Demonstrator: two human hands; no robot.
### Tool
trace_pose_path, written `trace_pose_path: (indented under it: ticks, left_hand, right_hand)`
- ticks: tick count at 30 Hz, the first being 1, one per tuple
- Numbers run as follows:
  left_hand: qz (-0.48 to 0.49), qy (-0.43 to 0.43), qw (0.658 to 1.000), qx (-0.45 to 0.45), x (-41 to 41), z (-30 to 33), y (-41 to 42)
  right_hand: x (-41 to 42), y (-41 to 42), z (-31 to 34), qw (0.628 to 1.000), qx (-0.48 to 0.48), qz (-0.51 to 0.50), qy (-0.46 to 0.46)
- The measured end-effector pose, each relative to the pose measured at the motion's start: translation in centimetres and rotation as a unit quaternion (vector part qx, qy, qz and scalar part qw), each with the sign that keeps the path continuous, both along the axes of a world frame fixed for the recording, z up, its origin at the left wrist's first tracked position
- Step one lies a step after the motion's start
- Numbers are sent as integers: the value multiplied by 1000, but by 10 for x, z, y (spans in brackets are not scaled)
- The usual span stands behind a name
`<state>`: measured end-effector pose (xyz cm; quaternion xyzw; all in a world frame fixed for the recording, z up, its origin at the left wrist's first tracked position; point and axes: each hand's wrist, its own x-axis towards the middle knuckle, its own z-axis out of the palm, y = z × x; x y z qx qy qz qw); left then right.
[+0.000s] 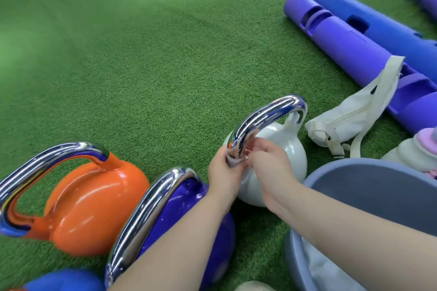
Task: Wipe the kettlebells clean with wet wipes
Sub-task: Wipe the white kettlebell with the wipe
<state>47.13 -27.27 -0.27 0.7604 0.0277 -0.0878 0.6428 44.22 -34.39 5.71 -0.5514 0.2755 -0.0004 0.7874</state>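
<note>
White kettlebell [290, 149] upright on green turf [153, 66], chrome handle [267, 113] arching overhead. Wet wipe [234, 160] wrapped around handle's near end, pinched there by left hand [223, 175] and right hand [269, 163], fingers curled. Purple kettlebell [189, 198] and orange kettlebell [94, 208] alongside at left; grey basin [369, 186] at right.

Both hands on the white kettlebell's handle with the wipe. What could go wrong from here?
1. The white kettlebell looks tilted; if so, it might roll towards the grey basin.
2. The wet wipe is bunched between the left hand and right hand, so parts of the chrome handle may get missed.
</note>
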Motion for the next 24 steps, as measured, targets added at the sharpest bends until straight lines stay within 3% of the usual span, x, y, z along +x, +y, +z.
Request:
trace_pose_path:
  ticks: [5,11,16,24]
  left_hand:
    - [-19,-82,989,124,0,-7,4]
    - [40,-123,984,122,-38,-11,-2]
    - [-58,-100,991,71,-43,4,-3]
    - [-152,-98,971,160,-16,13,0]
  right_hand:
    - [-5,0,13,1000,-5,26,-8]
    - [0,-10,13,994,32,-13,100]
    - [7,-21,7,986,56,-27,152]
    - [10,-30,8,978,137,-69,142]
